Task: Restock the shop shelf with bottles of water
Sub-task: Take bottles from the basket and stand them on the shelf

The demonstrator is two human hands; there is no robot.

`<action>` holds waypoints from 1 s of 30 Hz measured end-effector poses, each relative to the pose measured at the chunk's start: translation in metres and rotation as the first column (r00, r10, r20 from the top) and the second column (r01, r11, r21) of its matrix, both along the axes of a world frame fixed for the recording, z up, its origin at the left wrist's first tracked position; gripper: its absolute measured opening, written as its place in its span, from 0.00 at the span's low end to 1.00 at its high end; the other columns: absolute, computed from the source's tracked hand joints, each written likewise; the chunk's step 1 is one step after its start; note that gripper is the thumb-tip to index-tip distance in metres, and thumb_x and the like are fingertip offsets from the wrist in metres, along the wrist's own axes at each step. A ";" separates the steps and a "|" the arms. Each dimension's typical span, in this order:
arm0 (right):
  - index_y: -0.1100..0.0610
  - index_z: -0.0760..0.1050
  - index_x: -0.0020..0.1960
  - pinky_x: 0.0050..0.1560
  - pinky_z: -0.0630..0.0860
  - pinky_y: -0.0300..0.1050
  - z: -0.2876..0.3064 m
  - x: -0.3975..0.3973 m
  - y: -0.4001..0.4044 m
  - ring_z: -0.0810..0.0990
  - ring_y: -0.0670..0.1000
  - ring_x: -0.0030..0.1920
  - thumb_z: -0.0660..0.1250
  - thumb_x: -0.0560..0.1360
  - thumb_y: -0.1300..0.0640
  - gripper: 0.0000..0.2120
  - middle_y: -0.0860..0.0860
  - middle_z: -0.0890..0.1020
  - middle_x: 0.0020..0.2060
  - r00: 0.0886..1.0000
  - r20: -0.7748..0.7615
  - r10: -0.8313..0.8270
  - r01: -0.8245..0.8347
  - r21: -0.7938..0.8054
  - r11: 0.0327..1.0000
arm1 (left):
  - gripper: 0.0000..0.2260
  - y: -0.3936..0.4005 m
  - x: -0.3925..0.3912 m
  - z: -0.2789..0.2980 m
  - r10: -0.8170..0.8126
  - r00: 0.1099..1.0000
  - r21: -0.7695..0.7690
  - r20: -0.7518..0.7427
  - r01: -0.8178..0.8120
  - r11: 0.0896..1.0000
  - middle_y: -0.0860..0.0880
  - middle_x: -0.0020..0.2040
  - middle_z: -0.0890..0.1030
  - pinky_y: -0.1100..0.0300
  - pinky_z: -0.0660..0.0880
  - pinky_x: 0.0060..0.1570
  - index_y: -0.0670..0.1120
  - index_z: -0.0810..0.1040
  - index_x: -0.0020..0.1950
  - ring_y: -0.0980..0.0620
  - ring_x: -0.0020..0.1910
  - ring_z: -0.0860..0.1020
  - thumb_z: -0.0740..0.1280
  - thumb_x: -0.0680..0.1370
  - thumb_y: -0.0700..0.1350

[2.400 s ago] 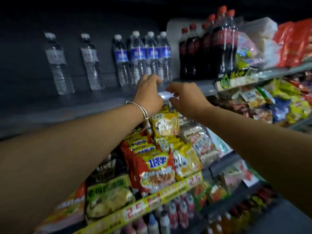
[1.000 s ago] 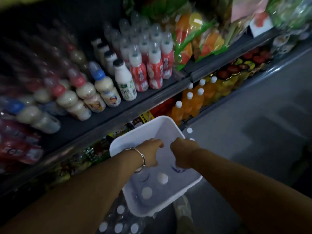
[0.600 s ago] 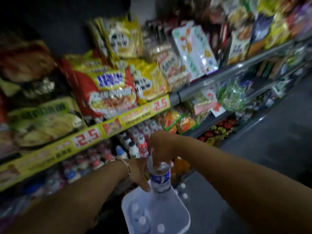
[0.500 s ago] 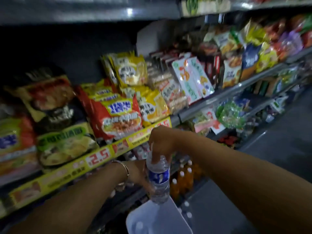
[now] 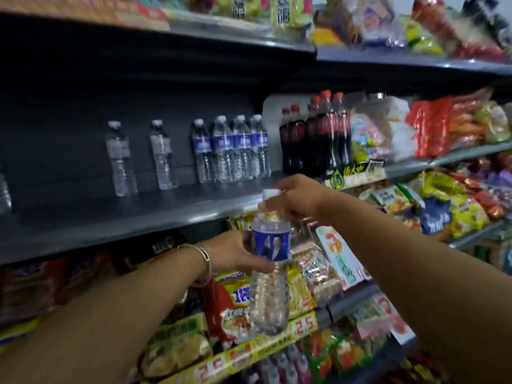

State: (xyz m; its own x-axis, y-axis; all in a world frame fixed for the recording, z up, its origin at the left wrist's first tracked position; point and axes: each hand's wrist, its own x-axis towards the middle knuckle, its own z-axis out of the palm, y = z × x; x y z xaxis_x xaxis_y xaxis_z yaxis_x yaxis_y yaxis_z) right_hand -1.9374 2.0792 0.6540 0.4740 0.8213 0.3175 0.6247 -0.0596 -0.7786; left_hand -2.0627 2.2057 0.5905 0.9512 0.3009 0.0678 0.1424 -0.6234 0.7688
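My right hand (image 5: 300, 199) pinches the water bottle (image 5: 270, 261) at its neck, my left hand (image 5: 235, 253) seemingly cups the label, carrying it up; next, stand it on the shelf (image 5: 110, 217) beside the blue-labelled row (image 5: 232, 149).

water bottles (image 5: 231, 151) on shelf (image 5: 133, 217), cola bottles (image 5: 315, 137) right

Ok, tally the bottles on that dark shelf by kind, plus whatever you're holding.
Blue-label water bottles on the shelf: 4
Pale-label water bottles: 2
Cola bottles: at least 5
Held water bottle, left hand, right hand: 1
Total: at least 12
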 end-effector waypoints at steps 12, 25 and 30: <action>0.58 0.78 0.54 0.38 0.77 0.43 0.086 0.009 0.040 0.82 0.52 0.41 0.76 0.63 0.40 0.28 0.53 0.84 0.43 0.989 -0.108 0.101 -0.092 0.089 0.992 | 0.17 0.016 0.013 0.137 0.266 0.902 0.027 0.341 -0.292 0.956 0.49 0.47 0.83 0.60 0.79 0.37 0.47 0.77 0.53 0.54 0.44 0.81 0.74 0.68 0.52; 0.66 0.74 0.60 0.46 0.71 0.49 0.119 0.074 0.144 0.79 0.54 0.42 0.73 0.71 0.56 0.22 0.56 0.82 0.45 0.886 -0.360 0.293 -0.114 0.443 0.889 | 0.13 0.105 0.060 0.163 0.230 0.939 -0.134 0.254 -0.201 0.970 0.47 0.48 0.83 0.65 0.78 0.46 0.40 0.77 0.56 0.53 0.47 0.81 0.69 0.73 0.34; 0.64 0.74 0.57 0.47 0.78 0.50 0.101 0.097 0.185 0.81 0.53 0.42 0.68 0.74 0.61 0.13 0.57 0.82 0.46 0.806 -0.423 0.414 -0.211 0.448 0.869 | 0.14 0.142 0.084 0.143 0.350 0.885 -0.101 0.306 -0.336 0.936 0.47 0.44 0.84 0.65 0.79 0.42 0.40 0.80 0.53 0.53 0.43 0.82 0.74 0.68 0.36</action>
